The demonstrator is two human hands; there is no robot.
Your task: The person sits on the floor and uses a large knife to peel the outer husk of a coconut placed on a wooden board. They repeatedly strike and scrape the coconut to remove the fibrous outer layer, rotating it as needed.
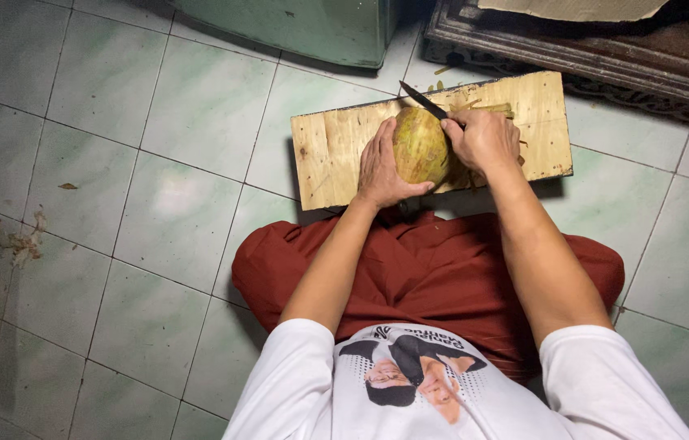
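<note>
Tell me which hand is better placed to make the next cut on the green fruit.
Probably the right hand: it grips the knife, blade at the green fruit's top. The left hand steadies it on the wooden board.

From where I stand, the wooden board (336,155) has bare surface along its left end and near its left corners, room enough for a hand to pass. Its middle is taken up by the coconut (419,147), the left hand (381,167), and the right hand (483,140) with the knife (423,101). Fibre scraps (487,107) clutter the far edge. Beyond the far right corner a dark carved ledge (572,57) blocks the way; a green cabinet (304,28) stands beyond the far left.
</note>
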